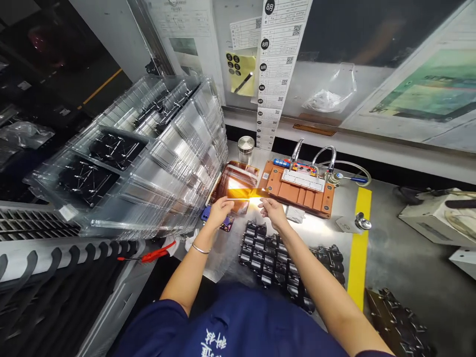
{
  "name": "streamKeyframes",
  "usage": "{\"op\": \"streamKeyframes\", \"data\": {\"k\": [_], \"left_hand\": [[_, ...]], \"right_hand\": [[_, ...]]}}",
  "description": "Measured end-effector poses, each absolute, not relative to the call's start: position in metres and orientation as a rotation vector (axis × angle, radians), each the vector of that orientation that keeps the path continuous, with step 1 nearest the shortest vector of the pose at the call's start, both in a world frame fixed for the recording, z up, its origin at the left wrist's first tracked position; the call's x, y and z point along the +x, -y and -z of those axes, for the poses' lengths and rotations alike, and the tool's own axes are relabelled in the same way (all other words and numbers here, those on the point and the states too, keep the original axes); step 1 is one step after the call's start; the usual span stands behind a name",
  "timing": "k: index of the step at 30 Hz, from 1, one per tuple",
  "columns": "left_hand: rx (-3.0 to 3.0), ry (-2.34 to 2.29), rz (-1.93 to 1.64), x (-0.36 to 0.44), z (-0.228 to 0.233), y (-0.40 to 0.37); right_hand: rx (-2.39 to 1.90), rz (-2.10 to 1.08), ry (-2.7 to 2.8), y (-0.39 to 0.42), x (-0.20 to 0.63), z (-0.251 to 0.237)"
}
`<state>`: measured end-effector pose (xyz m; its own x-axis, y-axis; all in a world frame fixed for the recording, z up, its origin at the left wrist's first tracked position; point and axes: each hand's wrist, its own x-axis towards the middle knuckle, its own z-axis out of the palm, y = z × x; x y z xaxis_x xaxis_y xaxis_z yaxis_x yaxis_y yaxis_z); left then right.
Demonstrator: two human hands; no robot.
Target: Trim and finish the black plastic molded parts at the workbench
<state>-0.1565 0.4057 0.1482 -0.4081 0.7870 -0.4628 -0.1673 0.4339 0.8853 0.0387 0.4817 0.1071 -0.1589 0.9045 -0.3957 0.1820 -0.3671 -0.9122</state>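
Observation:
A translucent amber film strip is stretched level between my two hands. My left hand pinches its left end between thumb and fingers. At the other end, my right hand has its fingers closed on the film near its lower right edge. Under and behind the strip lie more amber sheets, bright with reflected light. Just right of the strip stands an orange-brown fixture that carries a white perforated plate. Rows of black moulded parts lie on the table below my hands.
Tall stacked clear plastic trays fill the left side, with black parts in some compartments. A lidded metal-topped jar stands behind the sheets. Yellow tape crosses the metal table at right, with a white box beyond. A phone lies near my left wrist.

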Motion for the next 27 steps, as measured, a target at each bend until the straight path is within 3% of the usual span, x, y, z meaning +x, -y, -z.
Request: {"op": "streamKeyframes", "data": {"k": [4,10,18,27], "left_hand": [[0.539,-1.526,-1.128,-0.131,-0.164,-0.4],[0.98,-1.514,-0.978,-0.084,-0.18,-0.373],[1.106,-1.34,-0.839,-0.067,-0.191,-0.361],[2.014,-1.204,-0.399,-0.06,-0.22,-0.339]], "right_hand": [[-1.604,-1.358,1.281,-0.455,0.072,-0.127],[-1.417,-0.606,1.93,-0.404,0.097,-0.182],[-1.276,-0.733,2.236,-0.353,0.118,-0.212],[-1.42,-0.783,2.124,-0.333,0.107,-0.229]]}}
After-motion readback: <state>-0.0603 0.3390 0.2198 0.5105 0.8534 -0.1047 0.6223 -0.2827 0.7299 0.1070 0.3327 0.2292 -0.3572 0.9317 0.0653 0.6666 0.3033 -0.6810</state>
